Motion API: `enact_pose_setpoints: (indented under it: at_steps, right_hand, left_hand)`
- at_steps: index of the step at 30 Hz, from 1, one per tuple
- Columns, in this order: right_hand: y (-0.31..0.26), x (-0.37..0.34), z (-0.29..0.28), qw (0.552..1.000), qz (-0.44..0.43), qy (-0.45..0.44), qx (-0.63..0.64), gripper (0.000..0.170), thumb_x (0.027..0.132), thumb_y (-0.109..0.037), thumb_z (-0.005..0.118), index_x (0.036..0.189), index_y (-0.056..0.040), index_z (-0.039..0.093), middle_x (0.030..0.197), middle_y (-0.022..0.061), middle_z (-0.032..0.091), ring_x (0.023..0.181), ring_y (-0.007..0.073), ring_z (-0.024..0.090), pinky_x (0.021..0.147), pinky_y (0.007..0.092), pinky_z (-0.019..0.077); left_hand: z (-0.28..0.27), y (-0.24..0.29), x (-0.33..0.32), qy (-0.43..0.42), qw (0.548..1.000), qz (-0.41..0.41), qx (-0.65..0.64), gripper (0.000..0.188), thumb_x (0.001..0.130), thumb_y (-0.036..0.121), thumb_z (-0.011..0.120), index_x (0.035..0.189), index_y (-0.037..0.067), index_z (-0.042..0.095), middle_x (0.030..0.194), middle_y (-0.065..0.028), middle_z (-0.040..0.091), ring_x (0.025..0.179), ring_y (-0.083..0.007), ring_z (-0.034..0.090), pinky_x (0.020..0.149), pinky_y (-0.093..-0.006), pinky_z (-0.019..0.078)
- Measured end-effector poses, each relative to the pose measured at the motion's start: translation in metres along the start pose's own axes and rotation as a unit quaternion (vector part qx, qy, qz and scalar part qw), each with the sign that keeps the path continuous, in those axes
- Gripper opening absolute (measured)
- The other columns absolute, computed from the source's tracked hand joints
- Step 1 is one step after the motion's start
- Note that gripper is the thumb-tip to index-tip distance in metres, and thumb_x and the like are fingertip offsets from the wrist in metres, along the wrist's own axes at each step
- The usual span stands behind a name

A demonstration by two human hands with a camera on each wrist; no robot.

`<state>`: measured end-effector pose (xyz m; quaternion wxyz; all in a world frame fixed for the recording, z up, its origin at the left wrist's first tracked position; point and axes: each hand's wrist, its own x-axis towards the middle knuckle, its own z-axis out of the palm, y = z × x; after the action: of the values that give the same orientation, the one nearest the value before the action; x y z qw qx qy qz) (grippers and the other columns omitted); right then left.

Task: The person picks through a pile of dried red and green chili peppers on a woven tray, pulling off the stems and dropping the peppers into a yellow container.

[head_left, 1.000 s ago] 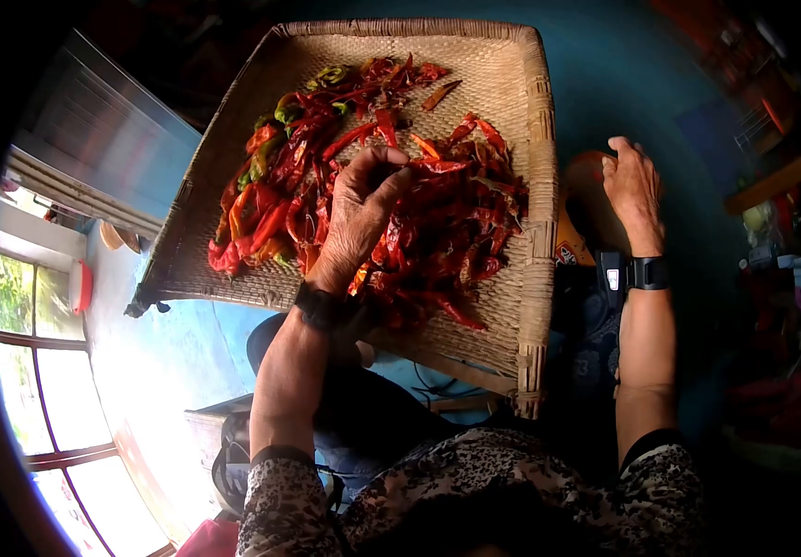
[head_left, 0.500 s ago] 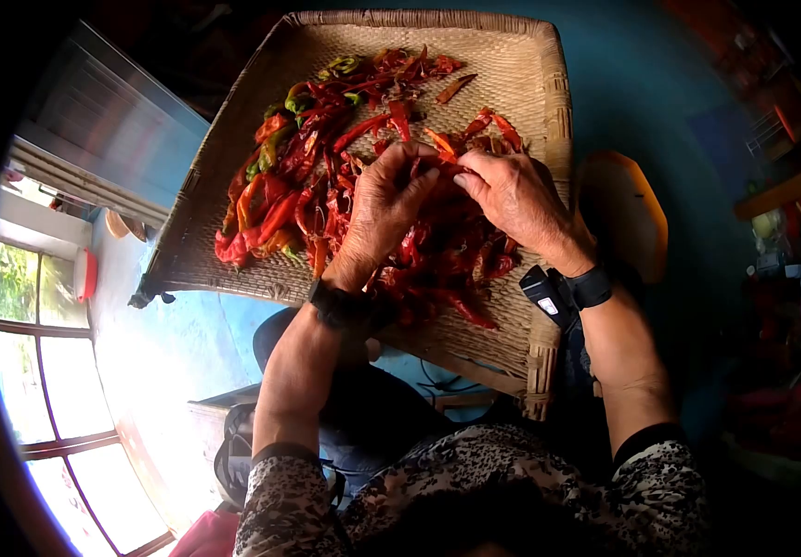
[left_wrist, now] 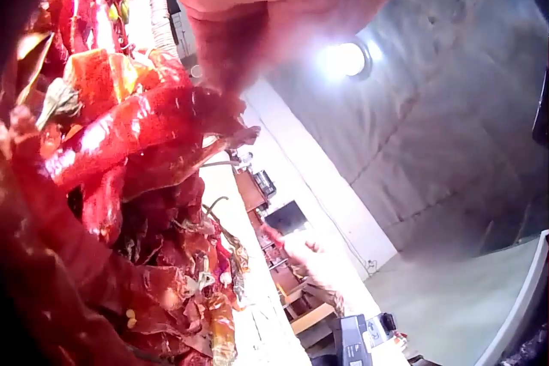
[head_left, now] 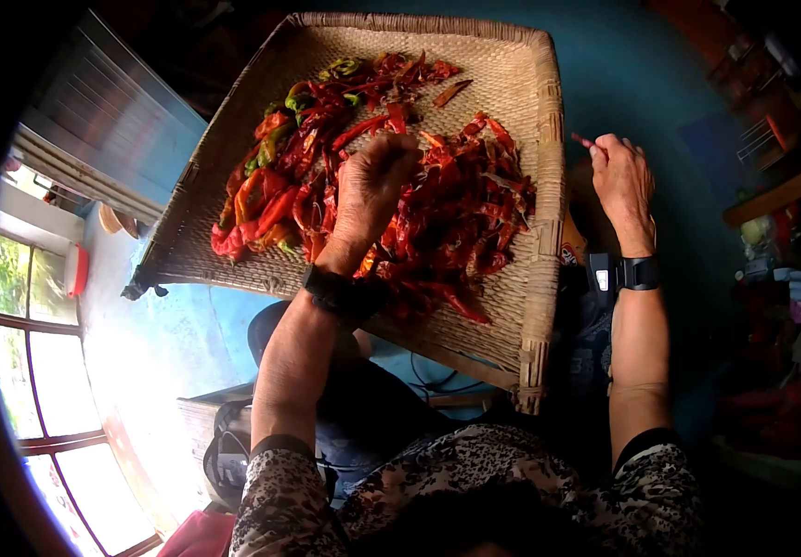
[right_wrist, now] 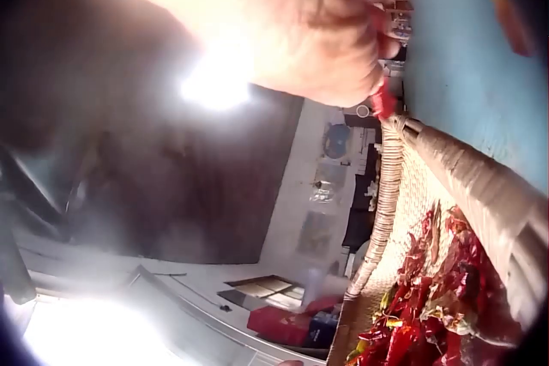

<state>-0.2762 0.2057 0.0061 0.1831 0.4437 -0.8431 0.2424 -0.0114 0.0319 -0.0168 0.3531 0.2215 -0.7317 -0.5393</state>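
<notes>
While right hand (head_left: 625, 186) pinches red piece (head_left: 581, 140), peppers (head_left: 461, 209) lie below left hand (head_left: 370, 186), grip unclear.

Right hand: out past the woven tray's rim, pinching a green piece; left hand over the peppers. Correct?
Colour's wrong: the piece is red, not green, as the head view shows. The right hand is out past the woven tray's rim, pinching it, and the left hand is over the peppers.
</notes>
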Motion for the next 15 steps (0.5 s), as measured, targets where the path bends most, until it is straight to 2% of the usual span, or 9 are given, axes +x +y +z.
enact_pose_setpoints:
  at_steps: [2,3,4,5,6,8,10,13,15]
  right_hand:
    - [0.003,-0.002,0.009,0.988,-0.118,0.096,-0.023,0.015,0.090,-0.018,0.058,0.097,-0.0056,0.063,0.089,0.0127,0.065,0.079,0.0324,0.062,0.072,0.0421,0.0484]
    - [-0.010,0.000,0.009,0.985,-0.120,0.069,0.098,0.019,0.088,-0.018,0.060,0.101,-0.0053,0.063,0.096,0.0140,0.063,0.088,0.0308,0.060,0.082,0.0402,0.0466]
    - [-0.028,-0.001,0.010,0.977,-0.087,0.011,0.195,0.021,0.088,-0.019,0.062,0.103,-0.0051,0.064,0.092,0.0121,0.064,0.081,0.0269,0.062,0.075,0.0373,0.0502]
    - [-0.046,-0.005,0.017,0.933,-0.052,-0.067,0.348,0.022,0.087,-0.019,0.064,0.103,-0.0046,0.064,0.091,0.0105,0.066,0.075,0.0220,0.064,0.068,0.0333,0.0525]
    - [-0.064,-0.010,0.024,0.909,-0.105,-0.073,0.398,0.023,0.087,-0.020,0.065,0.103,-0.0038,0.064,0.091,0.0106,0.067,0.072,0.0193,0.065,0.062,0.0301,0.0532]
    - [-0.100,-0.020,0.018,0.893,-0.151,-0.121,0.405,0.027,0.084,-0.020,0.068,0.106,-0.0061,0.063,0.091,0.0098,0.066,0.075,0.0210,0.066,0.064,0.0315,0.0533]
    - [-0.117,-0.024,0.027,0.900,-0.197,-0.110,0.374,0.025,0.084,-0.018,0.068,0.104,-0.0062,0.062,0.091,0.0117,0.065,0.074,0.0264,0.066,0.065,0.0349,0.0524]
    - [-0.132,-0.026,0.023,0.895,-0.190,-0.115,0.387,0.017,0.084,-0.014,0.066,0.096,-0.0040,0.059,0.080,0.0151,0.063,0.073,0.0329,0.064,0.064,0.0388,0.0500]
    - [-0.129,-0.025,0.025,0.894,-0.186,-0.122,0.389,0.015,0.084,-0.013,0.065,0.094,-0.0043,0.059,0.078,0.0148,0.063,0.072,0.0323,0.064,0.063,0.0384,0.0497]
  left_hand:
    - [-0.001,0.002,0.003,0.002,0.997,0.012,-0.073,0.015,0.094,0.008,0.056,0.107,0.001,0.059,0.097,-0.0040,0.064,0.087,-0.0114,0.061,0.081,-0.0271,0.0507]
    - [0.000,0.004,0.004,0.005,0.989,0.023,-0.146,0.016,0.094,0.009,0.057,0.107,0.001,0.059,0.097,-0.0045,0.064,0.087,-0.0122,0.061,0.081,-0.0277,0.0510]
    - [0.000,0.006,0.004,0.004,0.989,0.023,-0.146,0.016,0.094,0.009,0.057,0.107,0.001,0.059,0.097,-0.0045,0.064,0.087,-0.0122,0.061,0.081,-0.0277,0.0510]
    - [0.001,0.009,0.003,0.003,0.984,0.020,-0.175,0.016,0.094,0.010,0.057,0.108,0.001,0.059,0.098,-0.0049,0.065,0.087,-0.0129,0.062,0.081,-0.0282,0.0513]
    - [0.003,0.012,0.002,0.001,0.979,0.016,-0.203,0.017,0.094,0.011,0.057,0.108,0.001,0.059,0.098,-0.0053,0.065,0.087,-0.0137,0.062,0.081,-0.0288,0.0516]
    - [0.007,0.015,-0.001,0.001,0.980,0.008,-0.199,0.017,0.094,0.010,0.057,0.108,0.001,0.059,0.099,-0.0057,0.065,0.088,-0.0143,0.063,0.082,-0.0294,0.0520]
    - [0.008,0.014,-0.003,-0.005,0.979,-0.012,-0.202,0.017,0.094,0.010,0.057,0.108,0.001,0.058,0.099,-0.0060,0.065,0.089,-0.0141,0.063,0.083,-0.0296,0.0521]
    - [0.006,0.013,-0.003,-0.005,0.985,-0.020,-0.173,0.020,0.095,0.011,0.056,0.112,0.001,0.057,0.102,-0.0064,0.064,0.090,-0.0130,0.062,0.084,-0.0294,0.0517]
    - [0.005,0.013,-0.003,-0.004,0.987,-0.026,-0.158,0.021,0.095,0.012,0.056,0.113,0.001,0.056,0.103,-0.0067,0.064,0.091,-0.0124,0.061,0.084,-0.0293,0.0514]
